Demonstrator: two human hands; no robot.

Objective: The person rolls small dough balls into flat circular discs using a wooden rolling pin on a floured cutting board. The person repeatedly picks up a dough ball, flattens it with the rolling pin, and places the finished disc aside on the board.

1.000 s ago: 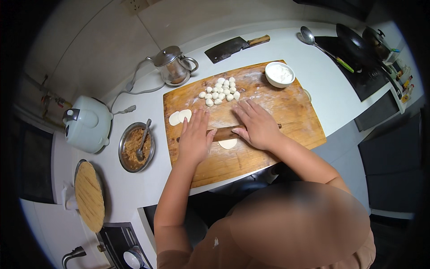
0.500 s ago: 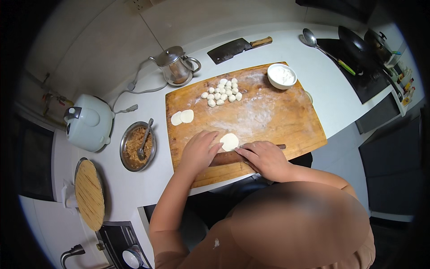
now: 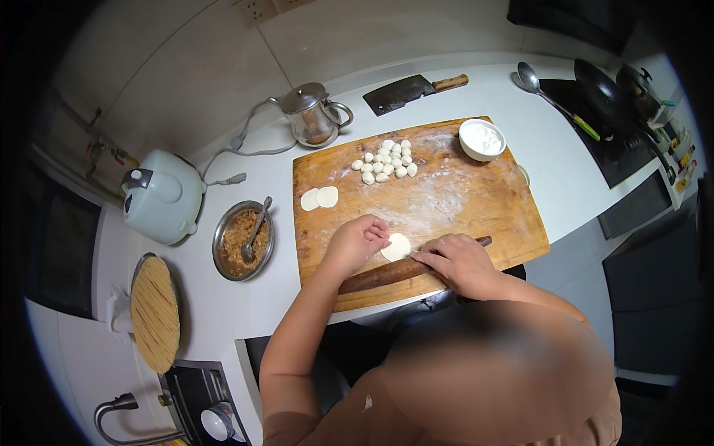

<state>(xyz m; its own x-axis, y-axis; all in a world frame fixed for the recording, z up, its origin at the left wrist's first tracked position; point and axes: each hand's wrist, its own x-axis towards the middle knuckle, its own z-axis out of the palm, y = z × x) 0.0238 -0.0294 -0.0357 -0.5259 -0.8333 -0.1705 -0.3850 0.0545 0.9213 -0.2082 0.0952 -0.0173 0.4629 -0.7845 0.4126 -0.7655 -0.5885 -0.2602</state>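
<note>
A thin round dough wrapper (image 3: 396, 247) lies near the front of the floured wooden board (image 3: 491, 212). With fingers curled, my left hand (image 3: 360, 243) pinches the wrapper's left edge. My right hand (image 3: 462, 263) is closed over the right part of a dark wooden rolling pin (image 3: 387, 276), which lies just below the wrapper. Its fingertips come close to the wrapper's right edge. Two rolled wrappers (image 3: 326, 197) overlap at the board's left side. Toward the back sits a cluster of small dough balls (image 3: 387, 157), and a white bowl of flour (image 3: 482, 140) stands at the board's back right.
Left of the board are a metal bowl of filling (image 3: 239, 234) with a spoon, a pale rice cooker (image 3: 162, 197) and a round slatted tray (image 3: 155, 316). Behind it are a steel kettle (image 3: 311, 119) and a cleaver (image 3: 401, 94). A skimmer (image 3: 529, 77) lies by the stove at right.
My left hand has come off the rolling pin, and its fingers have curled onto the wrapper's edge. My right hand stays on the pin. The whole view has shifted slightly.
</note>
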